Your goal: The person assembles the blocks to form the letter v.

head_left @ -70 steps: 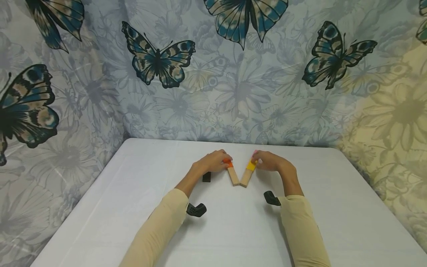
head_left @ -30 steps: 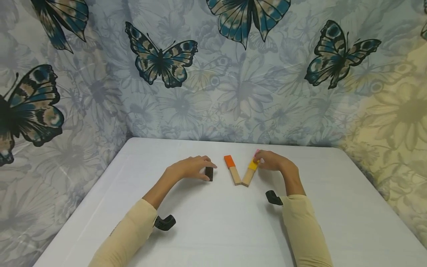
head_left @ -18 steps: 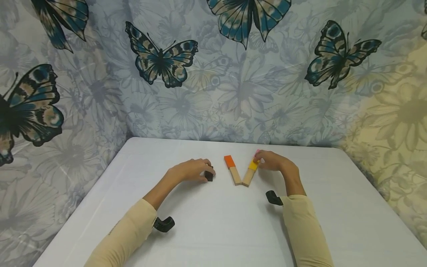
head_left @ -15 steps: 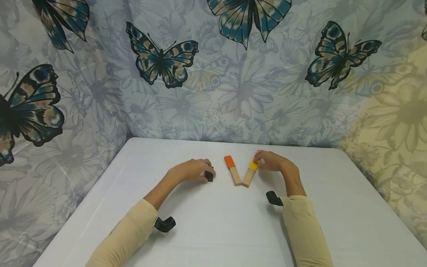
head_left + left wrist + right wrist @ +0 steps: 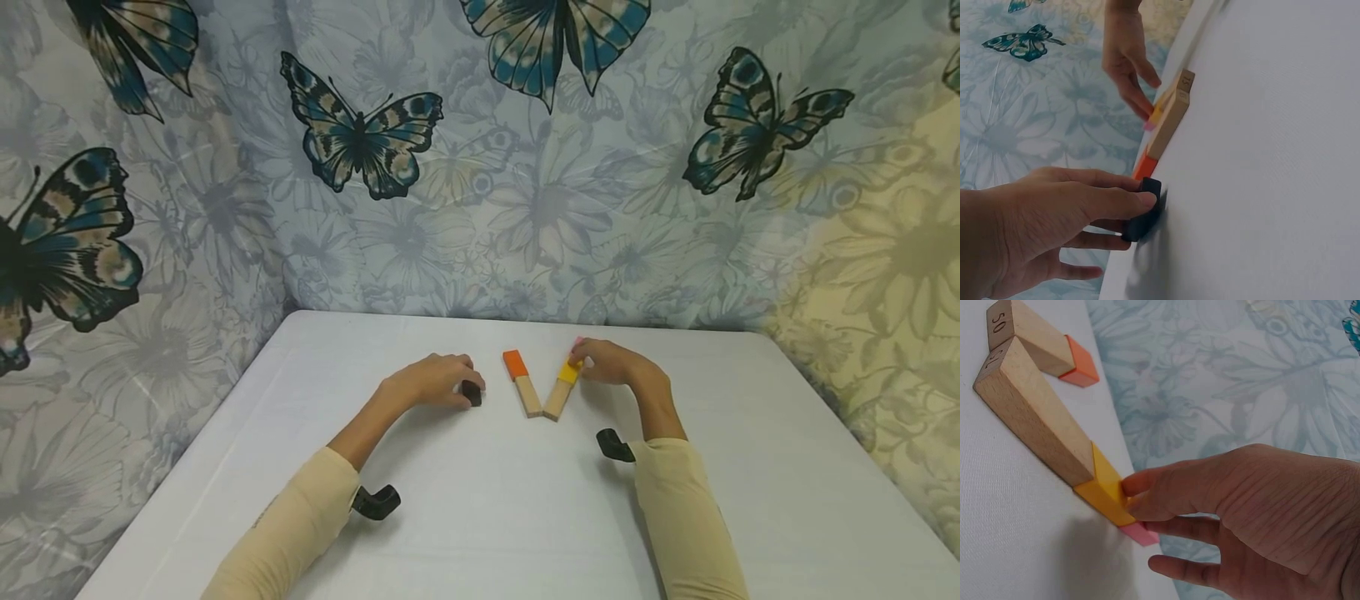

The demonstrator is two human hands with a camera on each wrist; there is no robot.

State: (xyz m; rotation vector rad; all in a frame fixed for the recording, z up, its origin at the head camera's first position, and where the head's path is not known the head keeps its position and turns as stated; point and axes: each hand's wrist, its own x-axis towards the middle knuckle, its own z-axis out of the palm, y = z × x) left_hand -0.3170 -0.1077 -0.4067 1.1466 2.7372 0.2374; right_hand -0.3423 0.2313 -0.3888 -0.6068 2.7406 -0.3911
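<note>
Two plain wooden blocks meet at their near ends in a V on the table. The left wooden block (image 5: pixel 528 397) has an orange block (image 5: pixel 514 363) at its far end; the right wooden block (image 5: pixel 1047 412) is followed by a yellow block (image 5: pixel 1109 487) and a pink block (image 5: pixel 1140 534). My left hand (image 5: pixel 435 380), left of the V, pinches a small black block (image 5: pixel 1144 209) between thumb and fingers, tilted close over the table. My right hand (image 5: pixel 617 363) pinches the yellow block at the V's right arm, its other fingers stretched past the pink one.
The white table (image 5: pixel 495 517) ends at a back edge just beyond the blocks. Behind it hangs a butterfly-printed cloth (image 5: pixel 525 250). Dark curved camera mounts (image 5: pixel 377 502) stick out from both wrists over the table. Printed numbers show on the wooden blocks' ends.
My left hand has let go of the orange block, moved left and taken hold of the black block, which has gone from upright to tilted. The right hand stays at the yellow block.
</note>
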